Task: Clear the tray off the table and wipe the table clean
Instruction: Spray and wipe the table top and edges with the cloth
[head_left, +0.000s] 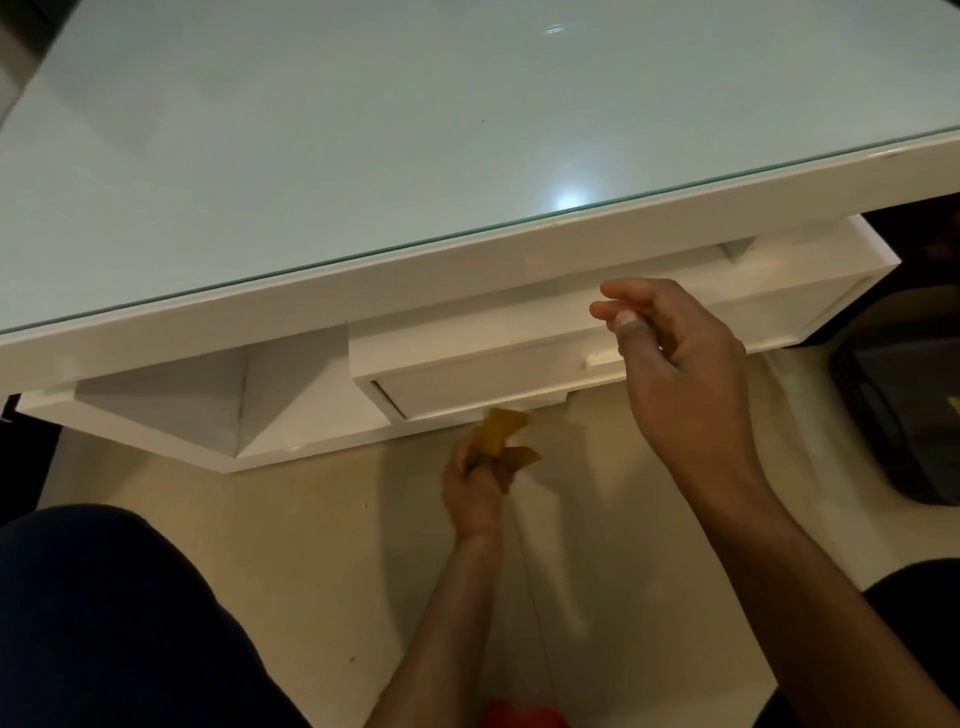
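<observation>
Nearest the camera: dark-clad legs at lower left and right, a red thing (522, 716) at the bottom edge, too cut off to identify. Left hand (475, 486) sits low over the pale floor (291, 545), below the drawer, its grip curled round a crumpled yellow cloth (503, 441). Right hand (680, 358) is raised higher, in front of the drawer (488, 374) under the surface; fingers loosely bent, thumb near fingertips, nothing visibly held. Beyond, the glass-topped surface (363, 130) shows no tray anywhere in view; where the tray is cannot be told. Judgement: clearing looks finished, and wiping is either about to begin or just over; I cannot tell which. If wiping is next, the cloth needs lifting onto the glass and spreading flat. A dark bin-like object (904, 415) stands far right.
</observation>
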